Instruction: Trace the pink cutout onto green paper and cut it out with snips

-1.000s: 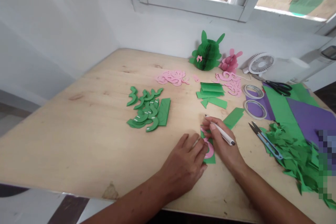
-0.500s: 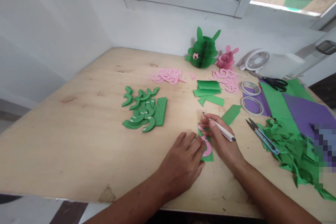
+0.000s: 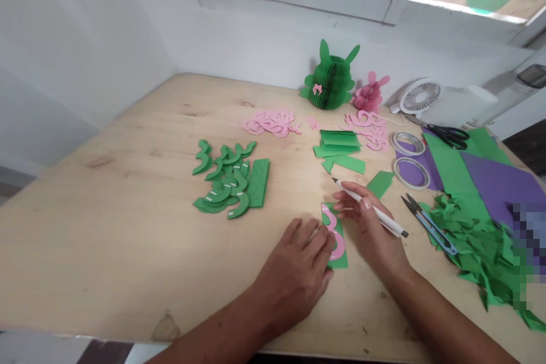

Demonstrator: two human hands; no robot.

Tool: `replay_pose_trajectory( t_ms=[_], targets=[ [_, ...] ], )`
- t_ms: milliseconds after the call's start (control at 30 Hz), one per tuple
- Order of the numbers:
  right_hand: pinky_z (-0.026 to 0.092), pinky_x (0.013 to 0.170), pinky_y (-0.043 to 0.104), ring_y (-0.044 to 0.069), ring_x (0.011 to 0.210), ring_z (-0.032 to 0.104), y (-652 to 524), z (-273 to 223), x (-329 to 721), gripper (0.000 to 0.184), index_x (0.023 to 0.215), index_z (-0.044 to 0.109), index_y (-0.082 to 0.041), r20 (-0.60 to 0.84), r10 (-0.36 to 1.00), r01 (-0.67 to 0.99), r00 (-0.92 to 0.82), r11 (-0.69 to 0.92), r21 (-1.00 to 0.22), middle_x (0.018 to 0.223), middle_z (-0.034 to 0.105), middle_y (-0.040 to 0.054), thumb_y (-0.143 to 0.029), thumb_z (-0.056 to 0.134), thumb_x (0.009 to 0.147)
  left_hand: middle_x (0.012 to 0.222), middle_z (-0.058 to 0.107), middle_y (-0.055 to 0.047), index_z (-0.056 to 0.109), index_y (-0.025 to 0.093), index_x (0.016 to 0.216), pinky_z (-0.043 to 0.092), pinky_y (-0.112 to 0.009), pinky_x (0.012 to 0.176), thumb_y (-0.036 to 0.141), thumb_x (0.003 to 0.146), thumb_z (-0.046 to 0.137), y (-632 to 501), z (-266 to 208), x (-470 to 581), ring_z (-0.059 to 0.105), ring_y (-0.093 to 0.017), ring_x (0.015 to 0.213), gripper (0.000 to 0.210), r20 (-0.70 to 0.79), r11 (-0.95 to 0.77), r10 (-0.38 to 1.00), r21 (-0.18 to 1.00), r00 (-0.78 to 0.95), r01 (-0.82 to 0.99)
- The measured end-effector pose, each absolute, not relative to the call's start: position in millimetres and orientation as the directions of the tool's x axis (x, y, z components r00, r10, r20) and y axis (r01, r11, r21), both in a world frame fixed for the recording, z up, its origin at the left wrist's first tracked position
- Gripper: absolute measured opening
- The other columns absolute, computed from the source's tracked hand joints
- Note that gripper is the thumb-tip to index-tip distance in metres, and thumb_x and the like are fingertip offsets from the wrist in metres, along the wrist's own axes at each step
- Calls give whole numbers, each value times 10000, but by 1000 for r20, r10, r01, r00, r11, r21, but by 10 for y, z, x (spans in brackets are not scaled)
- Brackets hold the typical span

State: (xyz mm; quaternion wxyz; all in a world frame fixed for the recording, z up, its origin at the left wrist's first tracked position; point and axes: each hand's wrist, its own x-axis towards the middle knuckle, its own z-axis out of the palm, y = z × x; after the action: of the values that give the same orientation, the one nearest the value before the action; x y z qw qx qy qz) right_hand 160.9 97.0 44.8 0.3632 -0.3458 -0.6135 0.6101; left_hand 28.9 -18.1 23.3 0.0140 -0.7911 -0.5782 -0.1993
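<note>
My left hand lies over a pink curved paper cutout, fingers flat and pressing it down. Beneath that cutout is a green paper strip, upright in view on the table; my palm and fingers hide part of both. A white pen is pinched in my right hand, just right of the strip. Its dark tip points up and left, raised off the pink cutout. To the left lie green curved cutouts in a loose pile, against a stack of green rectangles.
Green scraps, blue-handled snips, tape rolls and black-handled scissors occupy the right side. Pink cutouts and folded green paper lie farther back. A green paper rabbit, a pink one and a fan stand by the wall.
My right hand has shifted right and slightly down with the pen, off the strip, uncovering more of the pink cutout. My left hand stays pressed on it.
</note>
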Motion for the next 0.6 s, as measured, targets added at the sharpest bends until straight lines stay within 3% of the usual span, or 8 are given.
replay_pose_trajectory(
  t_ms=[133, 333, 600],
  targets=[
    [531, 755, 350, 202, 855, 637, 946, 456, 1613, 340, 1133, 588, -242, -37, 856, 81, -516, 6, -997, 1013, 647, 68, -469, 486, 902, 1248, 553, -126, 519, 121, 1224, 279, -494, 1031, 327, 904, 453, -181, 229, 288, 454, -301, 1184, 386, 318, -325, 915, 219, 248, 920],
    [509, 828, 399, 237, 937, 625, 924, 467, 1620, 342, 1128, 592, -238, 7, 841, 238, -541, 162, -958, 1079, 631, 79, -467, 480, 901, 1234, 562, -128, 513, 121, 1235, 295, -491, 1028, 320, 896, 474, -179, 234, 289, 460, -292, 1181, 395, 325, -320, 915, 228, 238, 919],
    [525, 814, 394, 234, 944, 632, 947, 406, 1612, 346, 1143, 586, -239, 6, 833, 230, -553, 159, -960, 1118, 630, 87, -467, 478, 906, 1349, 509, -98, 551, 127, 1205, 238, -498, 1064, 295, 924, 442, -196, 229, 309, 365, -286, 1289, 345, 355, -351, 891, 139, 285, 926]
  ],
)
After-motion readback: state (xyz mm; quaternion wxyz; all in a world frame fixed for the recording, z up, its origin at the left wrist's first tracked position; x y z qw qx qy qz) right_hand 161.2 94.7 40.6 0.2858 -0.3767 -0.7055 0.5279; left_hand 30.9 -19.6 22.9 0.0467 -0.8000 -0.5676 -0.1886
